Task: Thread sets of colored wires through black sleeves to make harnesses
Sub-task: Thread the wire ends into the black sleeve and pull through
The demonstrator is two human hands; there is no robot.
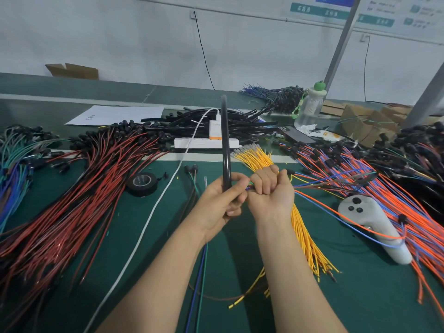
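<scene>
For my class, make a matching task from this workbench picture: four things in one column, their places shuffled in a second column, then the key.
Things
1. long black tubular sleeve
2. loose set of mixed-colour wires
3. roll of black tape
4. white handheld controller

Places
A. lying on the green mat, right of the right hand
B. upright, gripped by the left hand
C. gripped in the right hand, fanning out to the right
D. flat on the green mat, left of the left hand

Pairs: 1-B, 2-C, 3-D, 4-A
</scene>
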